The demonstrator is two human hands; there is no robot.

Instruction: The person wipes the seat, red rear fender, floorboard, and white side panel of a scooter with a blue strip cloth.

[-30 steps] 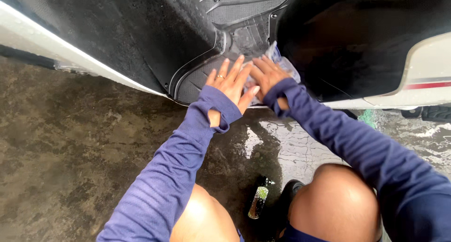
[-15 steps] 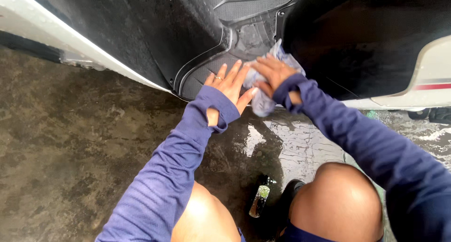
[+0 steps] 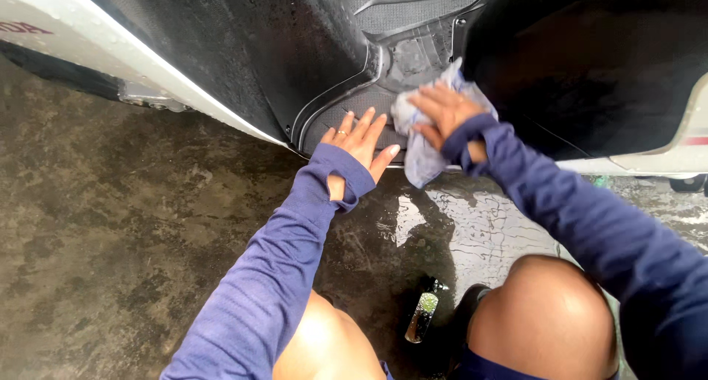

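Note:
My right hand presses a pale blue-grey cloth against the black textured footboard of a scooter. The cloth bunches under my fingers and hangs down below the footboard's edge. My left hand lies flat with its fingers spread on the ribbed edge of the same footboard, just left of the cloth. Both arms wear dark blue long sleeves with thumb holes.
The scooter's white side panel runs across the upper left, its black seat body at the upper right. Wet concrete floor lies below. A small dark spray bottle rests on the ground between my bare knees.
My right hand has slid the cloth to the right and upward along the footboard, away from my left hand. The left hand stays pressed flat in place.

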